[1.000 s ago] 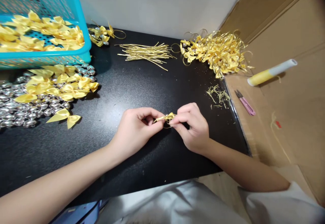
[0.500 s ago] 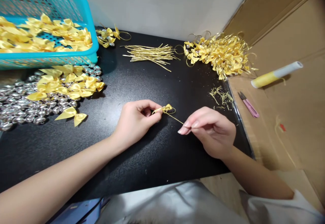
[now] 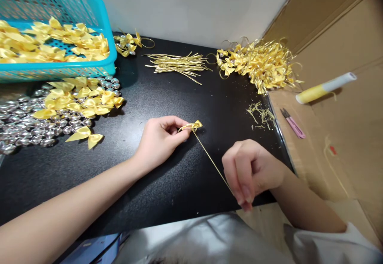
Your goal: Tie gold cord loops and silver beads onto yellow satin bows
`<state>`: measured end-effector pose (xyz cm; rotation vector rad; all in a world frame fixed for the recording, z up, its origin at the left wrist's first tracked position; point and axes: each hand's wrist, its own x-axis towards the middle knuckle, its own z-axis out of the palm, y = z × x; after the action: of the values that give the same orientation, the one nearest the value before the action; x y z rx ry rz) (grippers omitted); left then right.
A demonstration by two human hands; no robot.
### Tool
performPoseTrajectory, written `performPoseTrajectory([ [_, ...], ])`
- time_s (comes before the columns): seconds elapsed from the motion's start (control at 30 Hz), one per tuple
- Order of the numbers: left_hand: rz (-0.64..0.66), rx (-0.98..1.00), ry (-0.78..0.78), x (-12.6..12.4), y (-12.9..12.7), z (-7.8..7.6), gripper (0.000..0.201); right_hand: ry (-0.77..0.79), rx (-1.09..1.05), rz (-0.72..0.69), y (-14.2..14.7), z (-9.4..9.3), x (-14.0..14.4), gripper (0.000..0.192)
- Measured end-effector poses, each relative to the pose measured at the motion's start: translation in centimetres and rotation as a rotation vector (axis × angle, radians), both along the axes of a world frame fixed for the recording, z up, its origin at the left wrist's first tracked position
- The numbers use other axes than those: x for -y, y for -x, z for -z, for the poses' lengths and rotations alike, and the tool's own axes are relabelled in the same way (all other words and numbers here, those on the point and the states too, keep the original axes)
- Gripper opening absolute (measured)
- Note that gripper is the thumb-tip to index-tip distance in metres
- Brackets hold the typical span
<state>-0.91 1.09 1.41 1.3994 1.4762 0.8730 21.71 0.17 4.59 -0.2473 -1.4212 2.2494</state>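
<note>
Between the thumb and fingers of my left hand (image 3: pixel 163 142) is a small yellow ribbon bow (image 3: pixel 196 125), held just above the black table. A thin gold cord (image 3: pixel 211 159) runs from the bow, straight and slanting down to the right. Its far end is in the closed fingers of my right hand (image 3: pixel 249 172), which is slightly blurred and near the table's front edge. Part of the bow is hidden by my left fingers.
A turquoise basket (image 3: pixel 109 44) of yellow bows stands at back left, with silver beads (image 3: pixel 26 122) and loose bows (image 3: pixel 83 100) before it. Cut gold cords (image 3: pixel 179 64) lie at the back, finished bows (image 3: pixel 266 64) right. Pink thread snips (image 3: pixel 293 124) rest on cardboard.
My right hand has moved down and toward me, drawing out a longer stretch of gold cord. The loop beside the bow has shrunk from sight. My left hand stays nearly still.
</note>
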Motion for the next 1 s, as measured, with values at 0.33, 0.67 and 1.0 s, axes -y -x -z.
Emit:
performPoseTrajectory([
  [0.33,0.015,-0.012,-0.005,0.0,0.0,0.0,0.018,-0.165,0.005,-0.255,-0.7,-2.0,-1.7,0.052],
  [0.67,0.051,-0.066,-0.027,0.1,-0.2,0.0,0.016,0.193,0.115,-0.625,-1.1,-2.0,-2.4,0.06],
  [1.0,0.054,-0.108,-0.059,0.1,-0.2,0.0,0.011,0.203,-0.019,-0.313,-2.4,-3.5,0.3,0.066],
])
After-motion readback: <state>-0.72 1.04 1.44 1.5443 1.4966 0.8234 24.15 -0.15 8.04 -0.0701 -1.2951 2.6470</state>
